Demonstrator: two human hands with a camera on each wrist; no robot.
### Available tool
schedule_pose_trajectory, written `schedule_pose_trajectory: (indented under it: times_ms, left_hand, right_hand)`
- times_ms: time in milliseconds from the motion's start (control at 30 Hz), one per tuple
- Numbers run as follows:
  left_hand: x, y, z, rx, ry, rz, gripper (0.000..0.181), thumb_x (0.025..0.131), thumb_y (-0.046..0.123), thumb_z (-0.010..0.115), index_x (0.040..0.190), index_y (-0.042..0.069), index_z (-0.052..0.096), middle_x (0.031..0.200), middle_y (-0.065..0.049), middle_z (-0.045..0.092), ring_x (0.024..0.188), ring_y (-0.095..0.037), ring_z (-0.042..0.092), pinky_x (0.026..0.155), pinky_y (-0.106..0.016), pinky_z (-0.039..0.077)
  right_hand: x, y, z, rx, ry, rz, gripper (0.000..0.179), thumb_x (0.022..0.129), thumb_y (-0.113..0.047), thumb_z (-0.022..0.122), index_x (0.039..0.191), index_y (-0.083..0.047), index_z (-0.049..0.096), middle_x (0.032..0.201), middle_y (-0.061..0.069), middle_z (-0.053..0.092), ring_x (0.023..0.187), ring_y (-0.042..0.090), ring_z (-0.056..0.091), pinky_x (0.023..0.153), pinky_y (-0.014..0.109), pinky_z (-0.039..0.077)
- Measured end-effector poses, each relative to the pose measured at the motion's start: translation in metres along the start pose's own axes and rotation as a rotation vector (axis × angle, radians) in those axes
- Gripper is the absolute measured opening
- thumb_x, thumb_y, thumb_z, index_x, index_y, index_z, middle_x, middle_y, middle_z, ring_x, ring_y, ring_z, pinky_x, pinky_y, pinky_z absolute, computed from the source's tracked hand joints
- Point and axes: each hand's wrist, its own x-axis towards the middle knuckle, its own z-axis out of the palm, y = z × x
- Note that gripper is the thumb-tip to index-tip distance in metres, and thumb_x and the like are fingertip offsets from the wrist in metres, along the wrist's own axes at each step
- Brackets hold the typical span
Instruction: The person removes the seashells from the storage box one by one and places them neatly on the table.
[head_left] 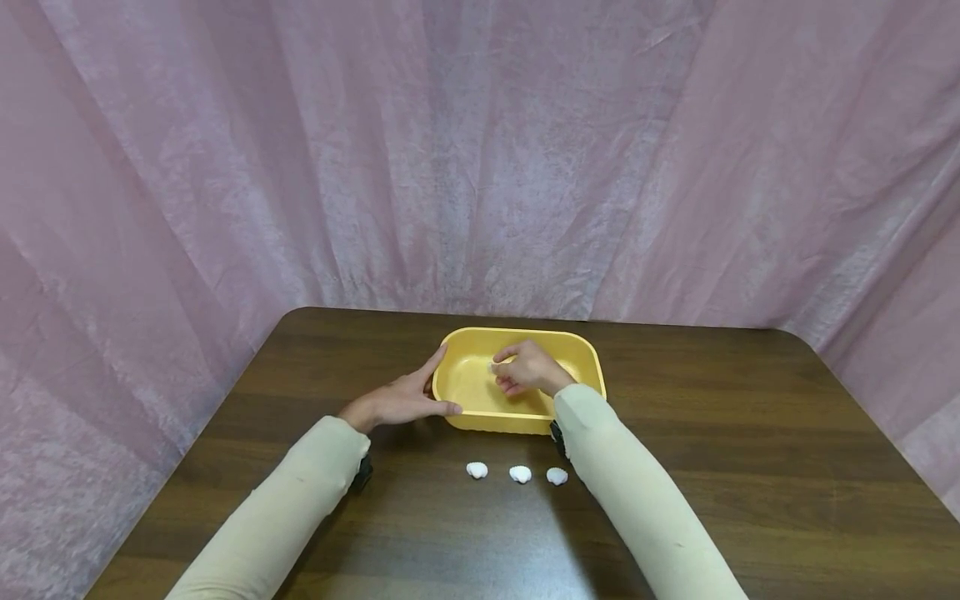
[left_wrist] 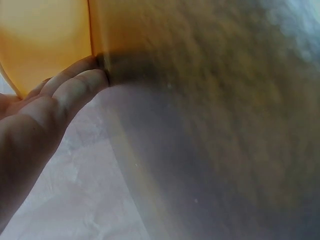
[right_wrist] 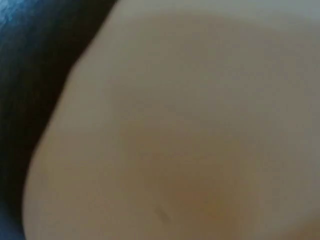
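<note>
A yellow plastic basin (head_left: 506, 422) stands on the table in the head view. My left hand (head_left: 405, 400) is spread about its left end, thumb along the near rim and fingers against the left side. In the left wrist view the left hand's fingers (left_wrist: 80, 87) lie fairly straight along the wall. Over the inside of the basin, my right hand (head_left: 528, 367) pinches a small white seashell (head_left: 492, 367) between thumb and finger. The right wrist view is blurred and shows neither fingers nor shell.
On the near side of the basin lie a left seashell (head_left: 477, 470), a middle seashell (head_left: 520, 474) and a right seashell (head_left: 557, 476), in a row. The brown wooden table (head_left: 750, 417) ends at a pink curtain (head_left: 480, 167) behind.
</note>
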Motion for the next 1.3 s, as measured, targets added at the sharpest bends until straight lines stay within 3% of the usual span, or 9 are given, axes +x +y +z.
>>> schedule_pose_trajectory:
  times_ms: [300,667,933,1167,1300]
  left_hand:
    - [0.0,0.002,0.0,-0.008,-0.006,-0.005,0.114,0.083,0.051,0.077,0.162,0.03,-0.003,0.143,-0.013,0.052,0.126,-0.022,0.05,0.107,-0.048,0.033]
    - [0.0,0.001,-0.002,-0.038,-0.021,0.011,0.115,0.084,0.048,0.078,0.161,0.029,-0.005,0.138,-0.012,0.056,0.122,-0.02,0.053,0.107,-0.047,0.034]
    - [0.001,0.001,-0.002,-0.025,-0.021,0.019,0.115,0.084,0.048,0.078,0.162,0.028,-0.005,0.14,-0.013,0.055,0.124,-0.02,0.052,0.107,-0.047,0.034]
    - [0.0,0.0,-0.002,-0.013,-0.019,0.025,0.114,0.085,0.049,0.076,0.162,0.026,-0.006,0.137,-0.013,0.057,0.121,-0.021,0.053,0.105,-0.047,0.036]
    - [0.0,-0.002,-0.001,-0.008,-0.016,0.017,0.115,0.085,0.049,0.077,0.162,0.026,-0.005,0.134,-0.012,0.06,0.118,-0.02,0.054,0.103,-0.047,0.037]
  right_hand:
    - [0.004,0.004,0.003,0.001,0.018,0.004,0.037,0.1,-0.006,0.059,0.133,0.01,0.053,0.085,0.019,0.069,0.063,0.016,0.063,0.065,0.032,0.057]
    - [0.006,0.005,0.003,-0.01,-0.023,0.051,0.043,0.098,0.001,0.057,0.14,0.006,0.05,0.077,0.014,0.065,0.06,0.015,0.06,0.063,0.031,0.057]
    - [0.004,0.008,0.007,-0.076,-0.013,0.029,0.019,0.097,-0.004,0.064,0.113,0.006,0.065,0.07,0.01,0.062,0.057,0.016,0.06,0.061,0.031,0.057]
    - [0.004,0.009,0.01,-0.139,-0.01,-0.006,0.019,0.094,-0.002,0.068,0.112,0.006,0.069,0.064,0.008,0.06,0.053,0.014,0.057,0.057,0.029,0.055]
    - [0.003,0.009,0.012,-0.192,-0.005,-0.011,0.009,0.092,-0.002,0.07,0.098,0.004,0.072,0.064,0.007,0.061,0.054,0.013,0.057,0.056,0.027,0.054]
